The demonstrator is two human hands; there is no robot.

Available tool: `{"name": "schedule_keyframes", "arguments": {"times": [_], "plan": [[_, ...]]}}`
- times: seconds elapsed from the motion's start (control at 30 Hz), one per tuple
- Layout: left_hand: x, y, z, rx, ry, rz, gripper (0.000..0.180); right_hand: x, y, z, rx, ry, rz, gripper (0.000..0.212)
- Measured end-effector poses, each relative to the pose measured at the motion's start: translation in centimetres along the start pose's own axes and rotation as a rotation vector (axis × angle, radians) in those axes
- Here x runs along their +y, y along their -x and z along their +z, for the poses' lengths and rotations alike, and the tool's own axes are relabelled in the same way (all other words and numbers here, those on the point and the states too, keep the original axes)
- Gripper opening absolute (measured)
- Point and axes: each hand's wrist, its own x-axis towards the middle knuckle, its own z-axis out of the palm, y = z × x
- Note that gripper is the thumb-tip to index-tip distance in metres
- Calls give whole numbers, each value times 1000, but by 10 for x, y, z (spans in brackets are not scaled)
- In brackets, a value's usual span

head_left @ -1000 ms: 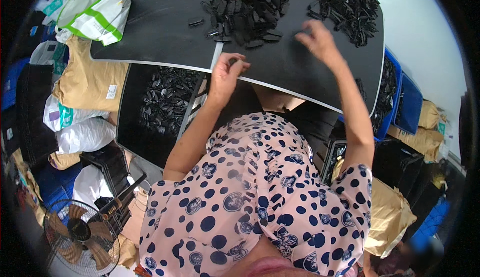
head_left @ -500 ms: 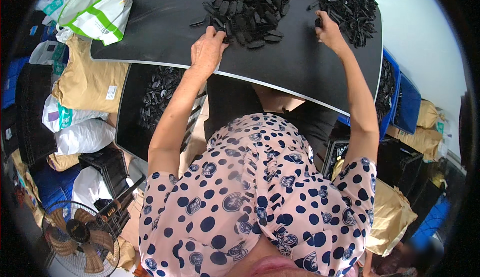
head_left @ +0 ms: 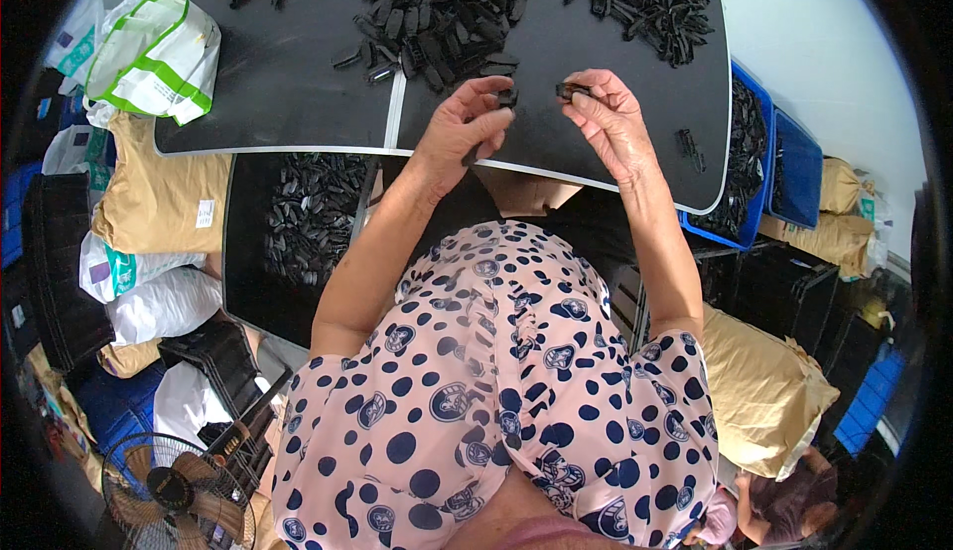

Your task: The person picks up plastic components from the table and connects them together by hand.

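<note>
Two small black clips, one pinched in my left hand [head_left: 467,123], one in my right hand [head_left: 606,118], sit above the surface's [head_left: 288,103] near edge; fumbling could drop either off it.

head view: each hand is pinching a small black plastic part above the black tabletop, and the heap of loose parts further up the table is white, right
Not quite. In the head view the heap of loose parts is black, not white. The rest holds: the left hand and the right hand each pinch a small black plastic part, left part and right part, above the black tabletop.
</note>
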Motion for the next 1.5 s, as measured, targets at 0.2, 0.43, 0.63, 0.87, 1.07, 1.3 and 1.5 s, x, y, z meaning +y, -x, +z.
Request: {"name": "schedule_keyframes", "arguments": {"times": [0.2,0.43,0.63,0.87,1.07,1.3,1.5], "plan": [[-6,10,10,34,-438,322,30,-1,12,28,-36,-8,28,21],[-6,8,12,82,-864,704,24,0,15,38,-41,-10,71,16],[1,14,15,82,-939,690,25,2,18,39,8,9,112,16],[1,18,9,33,-1051,766,25,-2,20,43,49,306,164,12],[-1,24,7,-29,-1087,774,25,-17,18,39,-113,483,321,17],[-1,29,8,-133,-1145,814,21,-17,12,35,-225,547,477,16],[-6,31,4,-121,-1010,544,17,9,15,15,-189,170,692,26]]}}
